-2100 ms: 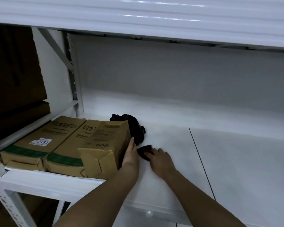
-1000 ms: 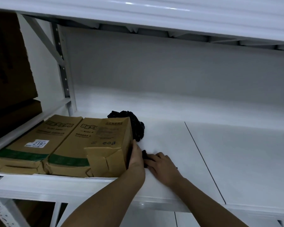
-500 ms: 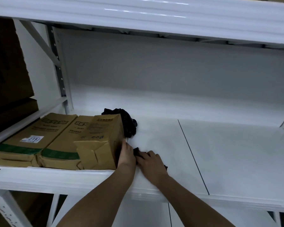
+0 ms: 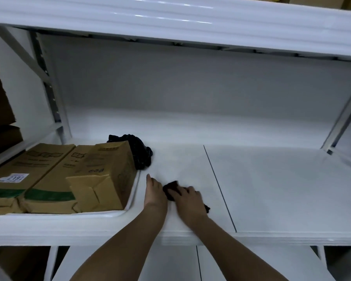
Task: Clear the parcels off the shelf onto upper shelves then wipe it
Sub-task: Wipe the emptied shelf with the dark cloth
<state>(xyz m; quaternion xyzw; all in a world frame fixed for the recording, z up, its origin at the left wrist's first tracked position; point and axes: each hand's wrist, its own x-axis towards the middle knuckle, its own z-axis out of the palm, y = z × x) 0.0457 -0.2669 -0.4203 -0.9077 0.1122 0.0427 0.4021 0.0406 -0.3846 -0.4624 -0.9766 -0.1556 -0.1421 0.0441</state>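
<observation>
Three brown cardboard parcels (image 4: 55, 179) lie side by side at the left end of the white shelf (image 4: 282, 189). My left hand (image 4: 154, 192) stands on its edge on the shelf with straight fingers, a short gap right of the nearest parcel (image 4: 105, 175), holding nothing. Just to its right, my right hand (image 4: 188, 198) presses a small black cloth (image 4: 170, 189) flat onto the shelf; the cloth shows at the fingertips and beside the wrist.
A crumpled black bag (image 4: 141, 154) lies behind the nearest parcel. A thin seam (image 4: 219, 189) divides the shelf boards. The upper shelf's white beam (image 4: 170, 23) overhangs close above. Upright posts stand at the left (image 4: 51, 94) and right (image 4: 340, 122).
My left hand, earlier flat against the nearest parcel's side, now stands apart from it. My right hand and the cloth have shifted a little to the right along the shelf.
</observation>
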